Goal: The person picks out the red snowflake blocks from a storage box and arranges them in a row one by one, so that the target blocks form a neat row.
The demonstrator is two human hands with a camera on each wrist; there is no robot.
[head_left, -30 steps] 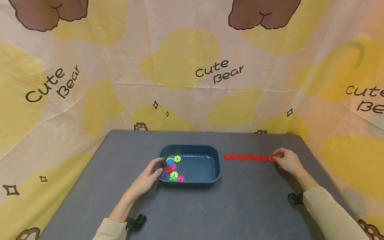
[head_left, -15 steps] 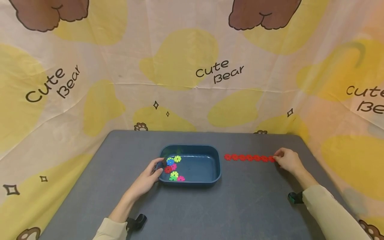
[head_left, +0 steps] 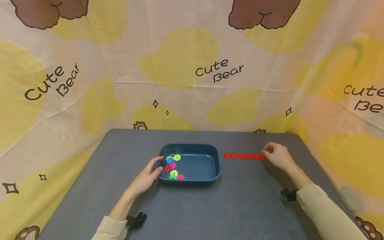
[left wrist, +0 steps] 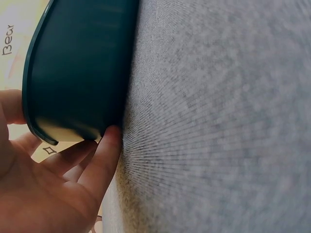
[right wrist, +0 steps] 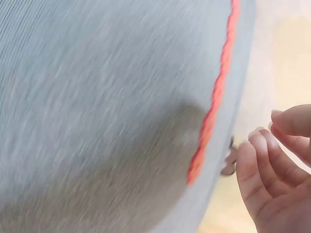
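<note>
A dark blue tray (head_left: 192,145) stands mid-table with several flower-shaped plastic discs (head_left: 171,166) in its left end: blue, yellow-green, red, pink. My left hand (head_left: 154,170) grips the tray's left end, thumb over the rim and fingers against the outer wall (left wrist: 77,73); the left wrist view shows those fingers (left wrist: 102,160) under the wall. To the tray's right, a straight chain of red discs (head_left: 243,156) lies flat on the table. My right hand (head_left: 270,153) hovers over its right end. In the blurred right wrist view the loosely curled fingers (right wrist: 257,165) stand just clear of the chain (right wrist: 218,92).
The grey table (head_left: 210,206) is hemmed in at the back and sides by a cream and yellow "Cute Bear" cloth (head_left: 192,66). Black clips (head_left: 136,220) (head_left: 288,194) sit near the front edge beside each forearm.
My right hand has slid a little left along the red chain and now covers its right end. The left hand and the tray have stayed put.
</note>
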